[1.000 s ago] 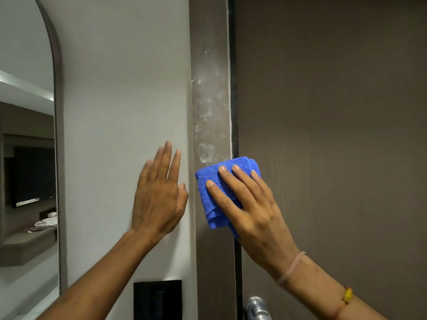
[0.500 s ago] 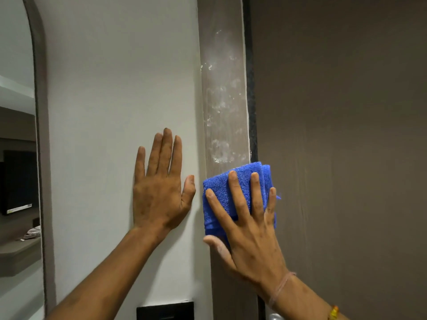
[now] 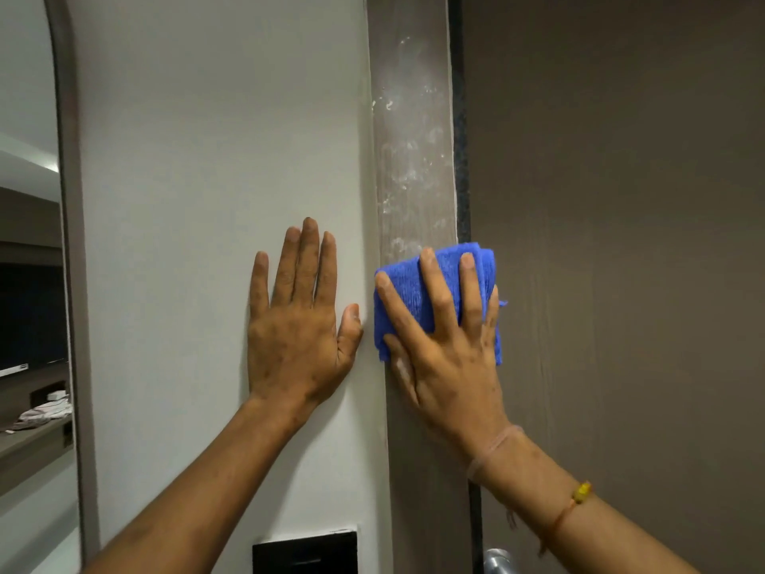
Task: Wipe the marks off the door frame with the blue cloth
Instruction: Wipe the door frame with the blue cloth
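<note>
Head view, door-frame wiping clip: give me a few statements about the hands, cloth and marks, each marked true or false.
1. The right hand presses the blue cloth flat against the door frame. True.
2. The left hand holds a second cloth. False: it lies open and empty on the white wall.
3. White marks show on the frame above the cloth. True.
4. The cloth sits above all the marks. False: it is at their lower end.
5. The right wrist is bare. False: it wears thin bands.
</note>
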A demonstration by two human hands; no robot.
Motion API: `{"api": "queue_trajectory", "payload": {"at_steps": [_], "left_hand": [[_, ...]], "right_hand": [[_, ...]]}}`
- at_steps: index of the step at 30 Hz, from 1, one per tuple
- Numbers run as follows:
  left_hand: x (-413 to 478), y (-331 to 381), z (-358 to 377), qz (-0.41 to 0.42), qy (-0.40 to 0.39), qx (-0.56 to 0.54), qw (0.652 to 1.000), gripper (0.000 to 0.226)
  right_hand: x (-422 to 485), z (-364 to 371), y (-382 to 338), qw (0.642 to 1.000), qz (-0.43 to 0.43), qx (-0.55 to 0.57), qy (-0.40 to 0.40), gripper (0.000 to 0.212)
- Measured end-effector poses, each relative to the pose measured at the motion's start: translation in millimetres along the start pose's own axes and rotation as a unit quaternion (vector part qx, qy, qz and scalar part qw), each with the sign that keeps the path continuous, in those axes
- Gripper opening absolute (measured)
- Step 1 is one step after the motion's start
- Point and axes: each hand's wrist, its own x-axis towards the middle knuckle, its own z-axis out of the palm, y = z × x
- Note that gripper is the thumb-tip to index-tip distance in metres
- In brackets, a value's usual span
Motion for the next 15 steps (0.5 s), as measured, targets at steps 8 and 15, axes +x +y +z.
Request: {"api": "queue_trajectory", "payload": {"at_steps": [8,15], "left_hand": [[-1,0,0,0.0,0.004,-0.002,1.0,0.07],[-1,1,-2,-0.004,0.005,-0.01,1.0,0.071]], "right_hand": [[6,0,-14,0.997,0.075,0.027,0.003,0.055],[-10,7,-20,0.996,0.087,0.027,0.007,0.053]]}}
